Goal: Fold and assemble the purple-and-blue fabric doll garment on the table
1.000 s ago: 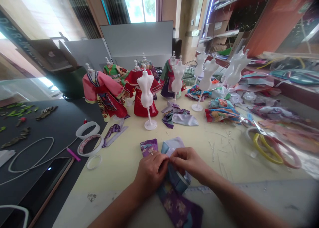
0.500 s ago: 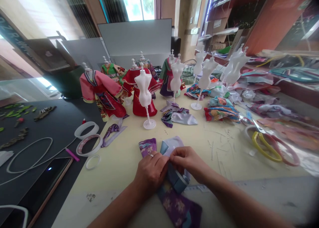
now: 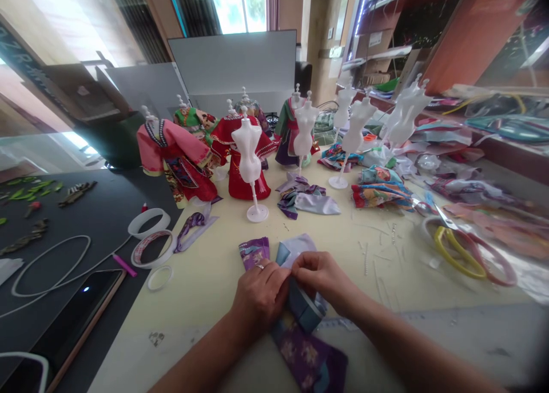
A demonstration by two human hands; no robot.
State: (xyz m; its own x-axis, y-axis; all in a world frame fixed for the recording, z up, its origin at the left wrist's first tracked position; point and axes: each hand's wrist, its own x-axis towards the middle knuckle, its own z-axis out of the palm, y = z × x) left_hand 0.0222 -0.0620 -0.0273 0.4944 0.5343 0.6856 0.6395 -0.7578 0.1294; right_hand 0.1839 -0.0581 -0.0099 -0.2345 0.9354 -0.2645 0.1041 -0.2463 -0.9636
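Observation:
My left hand (image 3: 259,297), with a ring on one finger, and my right hand (image 3: 321,278) meet over a folded strip of purple floral fabric (image 3: 306,353) on the cream tabletop (image 3: 201,347). Their fingertips pinch the cloth together at the centre. A blue fold of the fabric (image 3: 305,308) lies under my right hand. Above my hands, a purple printed piece (image 3: 254,251) and a pale lilac satin piece (image 3: 298,250) stick out. My fingers hide the pinched part.
White doll mannequins (image 3: 247,158), some in red, pink or green dresses, stand ahead among fabric piles (image 3: 381,194). Yellow-handled scissors (image 3: 454,250) lie to the right. Tape rolls (image 3: 150,250) and a dark tablet (image 3: 72,310) sit left on a black surface (image 3: 94,210).
The whole view has shifted very slightly. Both hands stay pinched on the fabric, and the blue fold looks a little tighter beneath my right hand.

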